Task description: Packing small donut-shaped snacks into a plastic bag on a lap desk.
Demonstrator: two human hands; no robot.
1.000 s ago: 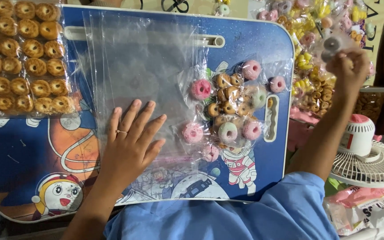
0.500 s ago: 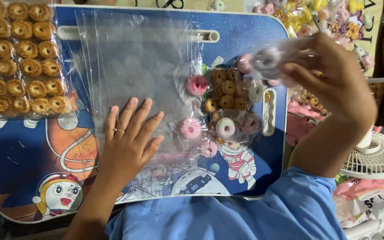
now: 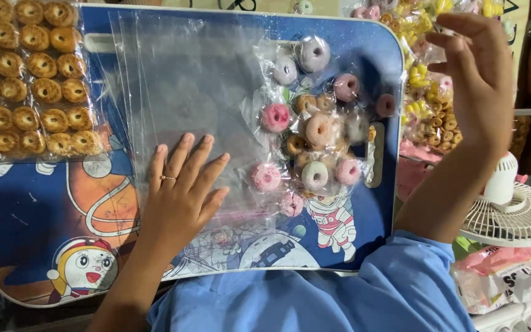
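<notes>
Palm flat and fingers spread, my left hand (image 3: 179, 197) presses the stack of clear cellophane bags (image 3: 185, 98) onto the blue cartoon lap tray (image 3: 38, 215). My right hand (image 3: 477, 80) hangs open in the air past the tray's 3 o'clock edge, fingers loosely spread and pinching nothing, over the heap of wrapped sweets (image 3: 428, 104).

As I judge it, doing this well means keeping even weight on the bags' near edge so the slick film cannot slide, and bringing small wrapped rings (image 3: 314, 132) across a few at a time rather than in a scatter.

Those rings lie in a loose cluster on the tray, at about 2 o'clock from my left hand, partly on the bags' right edge. Each is a little doughnut shape sealed in its own crinkled clear wrapper: several pink, some golden brown, one pale green, and two greyish lilac ones (image 3: 311, 54) at the cluster's 12 o'clock end. A big packet of brown ring biscuits (image 3: 29, 80) fills the tray's 10 o'clock corner, and a small white fan (image 3: 511, 209) stands off the tray at 4 o'clock.
</notes>
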